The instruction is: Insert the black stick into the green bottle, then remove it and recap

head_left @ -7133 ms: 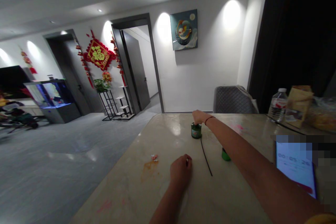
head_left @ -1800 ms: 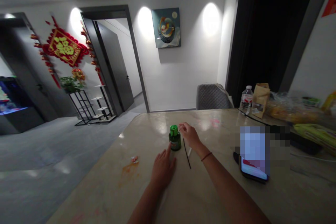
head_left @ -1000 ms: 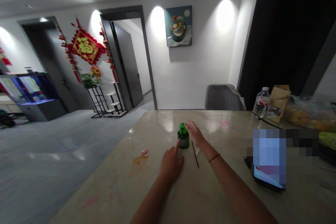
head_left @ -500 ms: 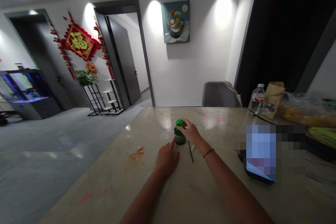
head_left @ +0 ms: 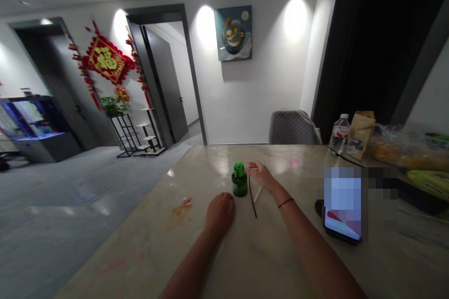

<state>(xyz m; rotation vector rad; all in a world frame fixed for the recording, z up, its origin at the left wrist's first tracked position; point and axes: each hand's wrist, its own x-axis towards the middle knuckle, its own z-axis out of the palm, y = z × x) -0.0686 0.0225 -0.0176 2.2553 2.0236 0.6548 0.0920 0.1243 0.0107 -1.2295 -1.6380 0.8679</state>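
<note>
A small green bottle (head_left: 240, 187) with a ridged bright green cap (head_left: 239, 168) stands upright on the table. My left hand (head_left: 220, 211) rests on the tabletop just left of its base, fingers curled in and nothing visible in them. To the right of the cap is my right hand (head_left: 258, 174), its fingers loosely bent and apart, with no object visible in its grasp. Below those fingers a thin dark stick (head_left: 253, 201) lies on the table, its upper end close to the fingertips. A short pale stick (head_left: 258, 194) lies beside it.
A phone (head_left: 342, 224), partly blurred out, is on the right of the table (head_left: 157, 252). Farther back stand a water bottle (head_left: 339, 133) and a brown paper bag (head_left: 360, 135), near plastic-wrapped food (head_left: 393, 147). A small crumpled scrap (head_left: 186, 201) lies left, by an orange stain.
My right hand has come off the green bottle's cap and moved slightly right. My left hand's outstretched index finger has curled back from the bottle. More of both sticks shows.
</note>
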